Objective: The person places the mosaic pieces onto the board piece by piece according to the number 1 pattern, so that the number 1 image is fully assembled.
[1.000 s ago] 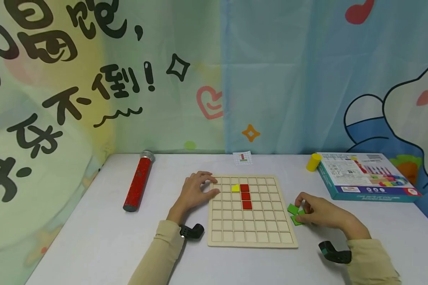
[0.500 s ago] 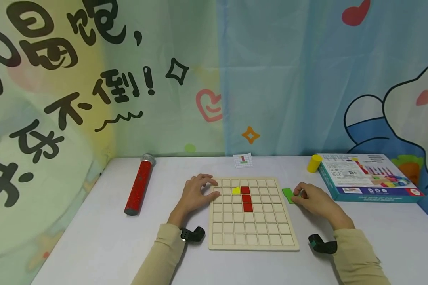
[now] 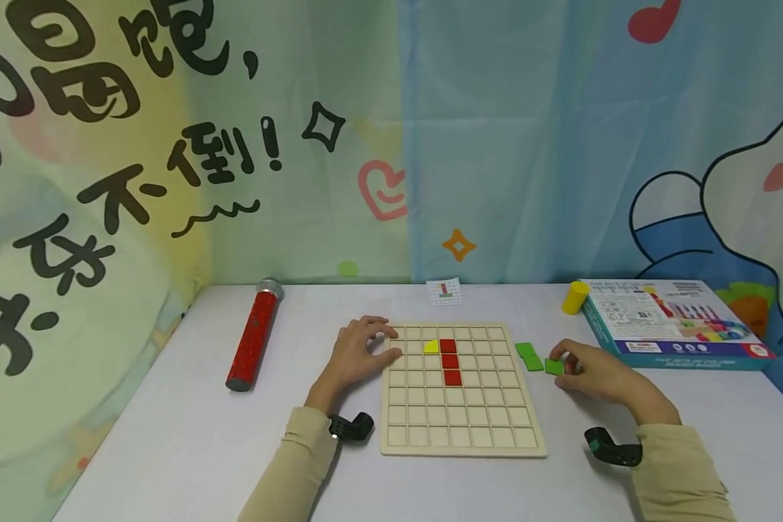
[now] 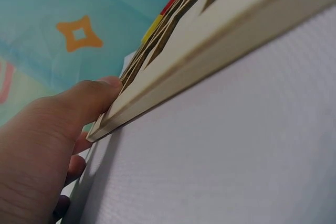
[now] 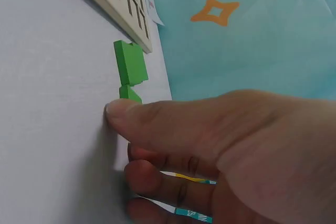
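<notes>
A wooden grid board [image 3: 424, 435] lies flat on the table, holding a yellow rounded tile [image 3: 431, 346] and a column of red tiles [image 3: 451, 362]. At its upper left corner my left hand [image 3: 357, 350] grips the edge, thumb on the near side, fingers round the far side. To the right of the board lie two touching green tiles [image 3: 529, 359]. My right hand [image 3: 597, 375] pinches a third green tile [image 3: 554, 367] just beside them, low over the table; the thumb hides part of it in the right wrist view [image 5: 129, 94].
A small printed pattern card [image 3: 444, 291] lies behind the board. The yellow cylinder [image 3: 575, 298] stands against a teal game box [image 3: 678, 322] at the right rear. On the left lies a red tube [image 3: 254, 337] with a silver end. A printed curtain [image 3: 483, 145] hangs behind the table.
My right hand has pushed the green tiles away from me along the board's right side, then shifted right with one tile, apart from the other two. The left hand stays at the corner.
</notes>
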### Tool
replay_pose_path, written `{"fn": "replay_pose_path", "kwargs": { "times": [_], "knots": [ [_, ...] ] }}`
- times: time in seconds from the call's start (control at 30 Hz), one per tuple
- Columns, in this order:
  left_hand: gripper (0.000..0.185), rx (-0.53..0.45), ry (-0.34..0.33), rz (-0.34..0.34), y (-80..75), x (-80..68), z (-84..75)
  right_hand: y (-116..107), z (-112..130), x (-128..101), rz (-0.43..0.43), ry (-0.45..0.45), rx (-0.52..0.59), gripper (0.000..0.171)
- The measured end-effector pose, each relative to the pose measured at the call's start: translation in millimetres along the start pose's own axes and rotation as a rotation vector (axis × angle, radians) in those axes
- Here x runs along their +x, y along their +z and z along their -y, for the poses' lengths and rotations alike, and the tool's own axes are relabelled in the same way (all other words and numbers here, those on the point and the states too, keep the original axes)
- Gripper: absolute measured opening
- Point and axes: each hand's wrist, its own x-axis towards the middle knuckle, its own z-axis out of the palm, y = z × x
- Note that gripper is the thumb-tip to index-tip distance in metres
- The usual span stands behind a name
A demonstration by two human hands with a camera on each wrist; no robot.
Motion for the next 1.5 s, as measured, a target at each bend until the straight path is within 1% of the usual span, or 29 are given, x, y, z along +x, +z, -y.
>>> {"fn": "replay_pose_path", "kwargs": {
  "times": [0.13, 0.23, 0.37, 0.57, 0.73, 1.0, 1.3, 1.5],
  "knots": [
    [0.030, 0.000, 0.000, -0.007, 0.2, -0.4, 1.5, 2.5, -2.5, 2.0, -0.033, -0.006, 0.006, 0.040],
    [0.029, -0.006, 0.009, -0.016, 0.5, -1.6, 1.6, 4.6, -4.1, 3.4, -0.060, -0.010, -0.004, 0.035],
    [0.030, -0.016, 0.007, -0.011, 1.0, -2.5, 1.1, 6.5, -5.6, 3.9, -0.096, -0.015, -0.016, 0.029],
    [0.029, -0.013, 0.004, -0.016, 1.4, -1.8, 0.5, 5.0, -4.3, 4.8, -0.158, -0.020, -0.018, 0.034],
    [0.030, -0.026, 0.004, -0.012, -0.4, -0.6, -0.7, 4.3, 0.5, 6.5, -0.171, -0.024, -0.015, 0.033],
    [0.030, -0.021, 0.001, -0.009, 0.3, 0.5, 0.7, 7.6, 9.9, 8.1, -0.197, -0.084, -0.021, 0.036],
    [0.031, -0.015, 0.003, -0.002, 0.0, -0.1, 0.0, 15.6, 14.5, 9.2, -0.223, -0.141, -0.009, 0.031],
    [0.031, -0.007, 0.001, -0.001, 0.9, 0.3, 0.9, 20.4, 18.3, 10.7, -0.258, -0.179, -0.036, 0.030]
  ]
}}
